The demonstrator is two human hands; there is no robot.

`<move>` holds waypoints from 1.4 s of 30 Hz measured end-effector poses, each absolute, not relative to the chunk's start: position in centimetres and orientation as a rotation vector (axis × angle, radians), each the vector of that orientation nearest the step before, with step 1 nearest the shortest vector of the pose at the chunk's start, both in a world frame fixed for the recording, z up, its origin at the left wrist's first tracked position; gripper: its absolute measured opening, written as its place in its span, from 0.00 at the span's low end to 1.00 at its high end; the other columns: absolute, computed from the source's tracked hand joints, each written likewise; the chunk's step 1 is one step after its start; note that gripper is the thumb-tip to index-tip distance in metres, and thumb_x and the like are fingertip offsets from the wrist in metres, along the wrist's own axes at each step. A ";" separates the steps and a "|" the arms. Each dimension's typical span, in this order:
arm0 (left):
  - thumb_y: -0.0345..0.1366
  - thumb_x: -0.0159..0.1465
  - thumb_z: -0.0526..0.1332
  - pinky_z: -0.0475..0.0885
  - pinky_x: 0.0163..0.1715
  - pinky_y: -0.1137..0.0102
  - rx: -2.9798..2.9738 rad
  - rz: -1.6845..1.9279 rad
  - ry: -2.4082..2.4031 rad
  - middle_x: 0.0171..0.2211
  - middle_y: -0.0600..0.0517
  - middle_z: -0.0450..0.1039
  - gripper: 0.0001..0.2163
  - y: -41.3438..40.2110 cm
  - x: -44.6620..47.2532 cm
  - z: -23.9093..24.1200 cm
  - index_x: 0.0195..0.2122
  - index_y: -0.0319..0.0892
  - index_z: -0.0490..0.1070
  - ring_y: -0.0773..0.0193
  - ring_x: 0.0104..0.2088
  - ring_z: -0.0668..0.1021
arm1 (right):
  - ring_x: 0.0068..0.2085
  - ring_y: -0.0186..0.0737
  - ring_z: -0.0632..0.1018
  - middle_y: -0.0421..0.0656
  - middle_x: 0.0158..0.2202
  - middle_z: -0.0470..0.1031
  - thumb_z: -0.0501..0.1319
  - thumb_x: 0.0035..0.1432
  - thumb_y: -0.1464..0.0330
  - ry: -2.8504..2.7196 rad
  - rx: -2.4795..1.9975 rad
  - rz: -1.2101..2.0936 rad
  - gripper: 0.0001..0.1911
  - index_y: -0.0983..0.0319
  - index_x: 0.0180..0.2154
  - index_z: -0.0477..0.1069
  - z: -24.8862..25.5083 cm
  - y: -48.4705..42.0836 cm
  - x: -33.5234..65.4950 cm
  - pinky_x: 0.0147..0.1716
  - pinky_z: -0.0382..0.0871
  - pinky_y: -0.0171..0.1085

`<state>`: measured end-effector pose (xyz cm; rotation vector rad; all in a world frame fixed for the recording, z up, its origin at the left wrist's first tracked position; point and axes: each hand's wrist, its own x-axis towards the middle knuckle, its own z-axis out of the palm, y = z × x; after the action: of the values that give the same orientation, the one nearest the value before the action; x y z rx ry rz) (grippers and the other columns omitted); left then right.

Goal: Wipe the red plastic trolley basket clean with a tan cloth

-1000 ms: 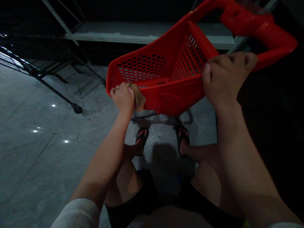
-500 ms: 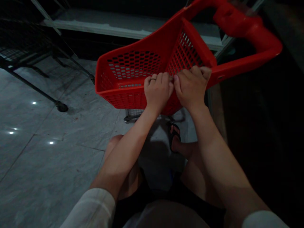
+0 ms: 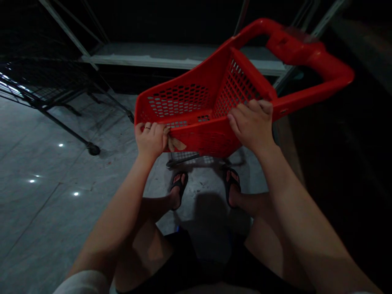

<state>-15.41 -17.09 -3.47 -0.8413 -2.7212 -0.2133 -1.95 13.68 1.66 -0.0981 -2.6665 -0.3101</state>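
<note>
The fingers of the left hand (image 3: 150, 141) are together and bent over the near rim of a red shopping cart (image 3: 205, 136), close to the basket's left end, clamped on a tan cloth (image 3: 177, 144) that protrudes on the thumb side and hangs against the outer wall. One finger bears a ring (image 3: 147, 128). The fingers of the right hand (image 3: 252, 124) are curled over the same rim at the basket's right end, beside the root of the looped handle (image 3: 290, 49); whether anything lies beneath them cannot be told. The basket walls are perforated, and a dark lower frame (image 3: 183, 160) shows under it. Below, two feet in black sandals (image 3: 183, 188) stand on a grey floor (image 3: 61, 220) with reflected points of light. Beyond the basket runs a pale shelf (image 3: 147, 61). To the left stands a dark wire cart (image 3: 61, 124) on a caster (image 3: 93, 148), apart from the left hand.
</note>
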 end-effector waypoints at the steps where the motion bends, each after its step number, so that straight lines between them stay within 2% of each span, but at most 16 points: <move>1: 0.43 0.79 0.47 0.59 0.68 0.49 -0.796 -0.190 -2.737 0.51 0.43 0.80 0.15 -18.5 -15.8 -3.6 0.50 0.46 0.72 0.47 0.56 0.74 | 0.54 0.52 0.75 0.49 0.45 0.84 0.51 0.80 0.66 -2.666 -0.095 -0.309 0.18 0.61 0.46 0.79 1.6 13.8 -1.9 0.58 0.56 0.51; 5: 0.37 0.76 0.48 0.56 0.68 0.51 -0.636 -0.187 -2.776 0.51 0.43 0.80 0.13 -20.9 -16.6 -4.0 0.48 0.46 0.72 0.48 0.56 0.73 | 0.54 0.56 0.75 0.50 0.44 0.83 0.49 0.79 0.63 -2.657 -0.127 -0.213 0.20 0.57 0.45 0.80 1.2 14.3 -2.1 0.59 0.60 0.55; 7: 0.36 0.76 0.48 0.55 0.69 0.52 -0.566 -0.234 -2.778 0.51 0.43 0.80 0.13 -20.1 -16.5 -4.0 0.49 0.44 0.72 0.49 0.56 0.74 | 0.54 0.57 0.75 0.51 0.44 0.83 0.49 0.79 0.62 -2.648 -0.151 -0.151 0.20 0.56 0.44 0.79 1.1 14.5 -2.4 0.59 0.61 0.58; 10: 0.36 0.78 0.47 0.56 0.68 0.56 -0.523 -0.281 -2.783 0.51 0.45 0.80 0.14 -17.7 -16.4 -3.8 0.50 0.42 0.72 0.53 0.54 0.76 | 0.53 0.57 0.75 0.51 0.44 0.83 0.50 0.78 0.63 -2.650 -0.191 -0.151 0.19 0.58 0.43 0.78 1.1 15.2 -3.0 0.61 0.62 0.57; 15: 0.39 0.82 0.46 0.67 0.50 0.63 -0.444 -0.348 -2.828 0.50 0.44 0.82 0.17 -12.6 -16.0 -3.3 0.52 0.40 0.74 0.54 0.48 0.80 | 0.57 0.56 0.74 0.51 0.47 0.83 0.51 0.77 0.63 -2.655 -0.292 -0.110 0.17 0.59 0.44 0.78 1.1 17.8 -4.6 0.64 0.61 0.59; 19: 0.40 0.82 0.47 0.69 0.44 0.63 -0.529 -0.425 -2.803 0.50 0.44 0.84 0.18 -7.7 -14.7 -2.6 0.54 0.41 0.77 0.53 0.46 0.83 | 0.63 0.57 0.73 0.54 0.53 0.82 0.48 0.78 0.63 -2.650 -0.367 -0.046 0.22 0.62 0.50 0.79 0.9 20.2 -5.4 0.69 0.56 0.64; 21: 0.40 0.82 0.48 0.71 0.45 0.63 -0.546 -0.501 -2.801 0.50 0.42 0.84 0.18 -5.5 -14.0 -2.1 0.53 0.42 0.78 0.52 0.46 0.84 | 0.66 0.57 0.72 0.55 0.56 0.81 0.48 0.78 0.62 -2.635 -0.371 -0.026 0.22 0.63 0.53 0.79 0.6 20.8 -5.4 0.72 0.54 0.66; 24: 0.41 0.82 0.49 0.75 0.47 0.61 -0.472 -0.648 -2.854 0.48 0.42 0.85 0.19 -3.2 -13.2 -1.1 0.53 0.44 0.80 0.49 0.47 0.85 | 0.71 0.59 0.69 0.55 0.63 0.78 0.54 0.76 0.62 -2.629 -0.295 0.089 0.21 0.61 0.61 0.76 -0.8 20.2 -4.9 0.76 0.54 0.66; 28: 0.44 0.82 0.50 0.76 0.53 0.60 -0.501 -0.827 -2.930 0.47 0.45 0.87 0.19 -2.1 -12.3 -0.1 0.52 0.48 0.82 0.47 0.52 0.86 | 0.81 0.58 0.55 0.50 0.77 0.64 0.58 0.73 0.63 -2.614 -0.056 0.428 0.31 0.59 0.74 0.64 -4.1 16.1 -3.2 0.80 0.53 0.66; 32: 0.41 0.81 0.52 0.76 0.58 0.63 -0.740 -1.167 -2.883 0.52 0.49 0.86 0.17 -1.5 -11.2 -0.1 0.53 0.48 0.83 0.52 0.56 0.85 | 0.83 0.59 0.50 0.49 0.81 0.55 0.64 0.68 0.64 -2.570 0.064 0.695 0.42 0.59 0.78 0.55 -6.3 10.9 -1.8 0.80 0.57 0.66; 34: 0.38 0.81 0.50 0.76 0.59 0.65 -0.851 -1.400 -2.855 0.54 0.50 0.86 0.18 -1.2 -10.5 -0.1 0.54 0.47 0.82 0.56 0.57 0.84 | 0.83 0.61 0.50 0.49 0.81 0.56 0.66 0.66 0.67 -2.542 -0.028 0.743 0.43 0.58 0.78 0.56 -6.1 9.5 -1.5 0.78 0.61 0.68; 36: 0.36 0.82 0.48 0.77 0.59 0.66 -0.958 -1.526 -2.845 0.54 0.49 0.86 0.20 -1.3 -9.8 0.0 0.54 0.45 0.81 0.58 0.56 0.85 | 0.81 0.61 0.58 0.48 0.79 0.62 0.64 0.66 0.71 -2.550 -0.121 0.725 0.36 0.54 0.74 0.63 -5.2 9.4 -1.4 0.74 0.67 0.69; 37: 0.37 0.82 0.47 0.78 0.57 0.65 -1.011 -1.483 -2.861 0.52 0.47 0.86 0.21 -1.5 -9.5 0.1 0.53 0.45 0.81 0.57 0.54 0.85 | 0.78 0.60 0.63 0.48 0.77 0.67 0.61 0.68 0.72 -2.578 -0.133 0.701 0.31 0.53 0.70 0.67 -4.6 9.8 -1.4 0.71 0.70 0.67; 39: 0.42 0.83 0.46 0.78 0.53 0.61 -1.080 -1.160 -2.906 0.50 0.43 0.86 0.22 -2.2 -9.1 0.3 0.52 0.44 0.81 0.52 0.50 0.86 | 0.73 0.57 0.72 0.51 0.70 0.76 0.56 0.71 0.73 -2.663 -0.066 0.659 0.22 0.55 0.62 0.74 -3.4 11.1 -1.3 0.67 0.74 0.61; 42: 0.45 0.83 0.48 0.76 0.52 0.58 -1.055 -0.526 -2.917 0.48 0.40 0.85 0.21 -3.4 -9.4 0.4 0.54 0.44 0.80 0.47 0.49 0.85 | 0.67 0.53 0.77 0.52 0.62 0.82 0.56 0.70 0.75 -2.713 0.086 0.675 0.16 0.57 0.52 0.77 -2.2 13.7 -0.8 0.67 0.74 0.53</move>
<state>-9.36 -3.45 0.44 -1.0545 -2.9172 -0.5259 -0.82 13.71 -2.22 0.0862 -2.7127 0.6750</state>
